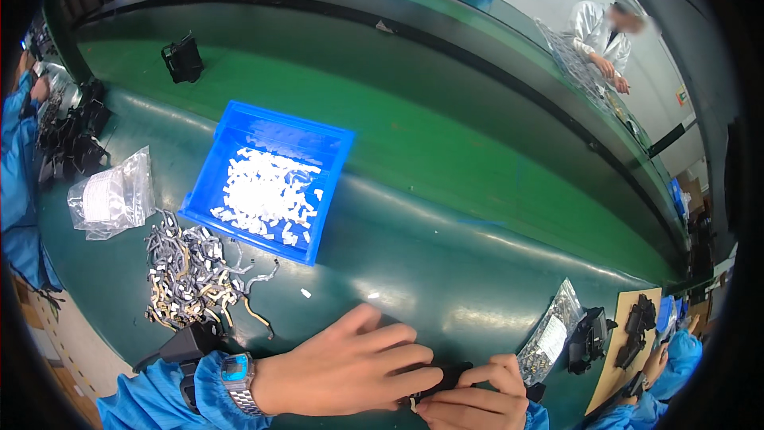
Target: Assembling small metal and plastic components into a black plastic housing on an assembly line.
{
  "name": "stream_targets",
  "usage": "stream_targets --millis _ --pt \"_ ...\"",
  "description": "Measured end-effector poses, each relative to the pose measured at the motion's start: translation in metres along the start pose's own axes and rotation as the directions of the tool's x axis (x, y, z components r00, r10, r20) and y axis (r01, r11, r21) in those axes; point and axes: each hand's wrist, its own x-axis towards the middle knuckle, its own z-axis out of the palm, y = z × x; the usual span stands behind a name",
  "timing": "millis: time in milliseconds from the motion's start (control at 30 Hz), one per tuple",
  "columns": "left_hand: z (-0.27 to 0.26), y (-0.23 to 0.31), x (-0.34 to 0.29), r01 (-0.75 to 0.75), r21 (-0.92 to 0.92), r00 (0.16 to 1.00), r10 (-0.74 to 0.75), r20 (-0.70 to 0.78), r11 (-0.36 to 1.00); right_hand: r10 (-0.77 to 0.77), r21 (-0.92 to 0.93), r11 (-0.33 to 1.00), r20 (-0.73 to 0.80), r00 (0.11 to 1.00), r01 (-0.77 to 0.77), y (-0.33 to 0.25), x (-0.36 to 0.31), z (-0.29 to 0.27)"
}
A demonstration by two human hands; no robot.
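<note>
Near the lower edge, my left hand (342, 366) reaches in from the left, its fingers bent over a black plastic part (447, 379). My right hand (477, 400) closes on the same part from the right, thumb and fingers drawn together. A small pale piece (413, 404) shows between the hands; its kind is unclear. Much of the black part is hidden by my fingers. Left of my hands lies a heap of short grey and yellow cables (191, 271) with connectors. Beyond it, a blue bin (330, 183) holds many small white pieces (267, 191).
A clear bag (119, 195) lies left of the bin. At right are a bag of small parts (549, 338) and a black assembly (589, 340). Another black part (183, 60) sits on the green belt (446, 159). Co-workers are at left, right and the far side.
</note>
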Motion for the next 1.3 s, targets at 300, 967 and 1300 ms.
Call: stream_targets --millis 300,967,1300 --pt "-0.002 -0.012 0.001 -0.042 -0.041 0.998 0.04 -0.043 0.998 0.057 0.094 0.994 0.001 0.998 -0.057 0.007 -0.002 0.002" --pt "0.003 -0.008 -0.002 -0.088 0.169 0.996 0.083 0.042 0.982 0.159 0.128 0.979 0.019 0.987 -0.161 0.006 -0.006 0.006" --pt "0.0 -0.002 0.0 -0.017 0.229 1.0 0.012 0.021 0.973 0.229 0.158 0.951 0.22 0.948 -0.266 0.01 -0.008 0.006"
